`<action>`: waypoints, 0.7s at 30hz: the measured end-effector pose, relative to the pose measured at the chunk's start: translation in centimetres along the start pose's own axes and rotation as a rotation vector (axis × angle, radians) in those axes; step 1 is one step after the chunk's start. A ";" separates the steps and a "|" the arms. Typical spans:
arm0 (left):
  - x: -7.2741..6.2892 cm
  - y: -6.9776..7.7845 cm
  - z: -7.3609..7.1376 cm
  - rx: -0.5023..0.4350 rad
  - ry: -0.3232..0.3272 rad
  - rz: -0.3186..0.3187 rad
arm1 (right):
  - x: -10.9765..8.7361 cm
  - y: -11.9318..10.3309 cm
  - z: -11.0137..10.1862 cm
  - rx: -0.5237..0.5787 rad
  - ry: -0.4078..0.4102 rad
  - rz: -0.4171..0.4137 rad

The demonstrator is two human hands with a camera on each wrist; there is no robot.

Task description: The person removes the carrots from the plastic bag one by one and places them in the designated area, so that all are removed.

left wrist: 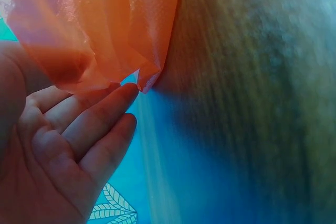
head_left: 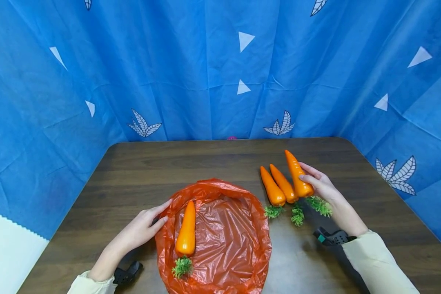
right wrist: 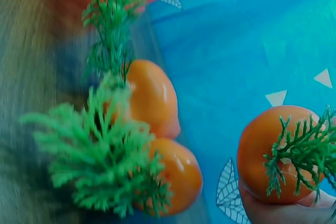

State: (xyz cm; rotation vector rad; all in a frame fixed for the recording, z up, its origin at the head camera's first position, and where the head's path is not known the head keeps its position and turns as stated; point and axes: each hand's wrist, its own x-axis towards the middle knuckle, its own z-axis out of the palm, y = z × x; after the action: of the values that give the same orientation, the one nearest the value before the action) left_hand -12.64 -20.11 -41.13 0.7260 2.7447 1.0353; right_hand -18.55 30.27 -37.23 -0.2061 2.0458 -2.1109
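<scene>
- Over the bag (head_left: 266,245) the way down is open; inside, the right part has free room, but a carrot (head_left: 186,232) occupies the left part.
- The rim of the bag stands around like a low wall.
- At the bag's left, the left hand (head_left: 143,224) touches the rim and takes this side.
- Right of the bag, two carrots (head_left: 272,188) obstruct a low passage; their greens (head_left: 273,211) narrow the gap beside it.
- Farther right of the bag, the right hand (head_left: 321,183) with the held carrot (head_left: 295,173) fills the space.
- Behind the bag, bare table (head_left: 161,159) gives passage until the curtain (head_left: 206,61).
</scene>
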 end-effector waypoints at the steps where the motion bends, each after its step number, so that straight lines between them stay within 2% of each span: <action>1: 0.0 0.0 0.0 0.000 -0.001 0.001 | 0.0 0.1 -0.2 0.000 0.000 -0.001; 9: 0.0 -0.1 -0.1 -0.009 -0.006 0.007 | 0.3 0.3 -1.6 -0.047 -0.015 -0.005; 21: 0.0 -0.2 0.0 0.002 0.004 0.019 | 1.1 1.3 -3.2 -0.085 -0.024 0.044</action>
State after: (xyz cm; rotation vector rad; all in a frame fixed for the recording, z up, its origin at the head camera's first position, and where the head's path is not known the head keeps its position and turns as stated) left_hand -12.72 -20.23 -41.22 0.7534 2.7475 1.0392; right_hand -20.32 33.10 -38.73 -0.1966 2.1081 -1.9887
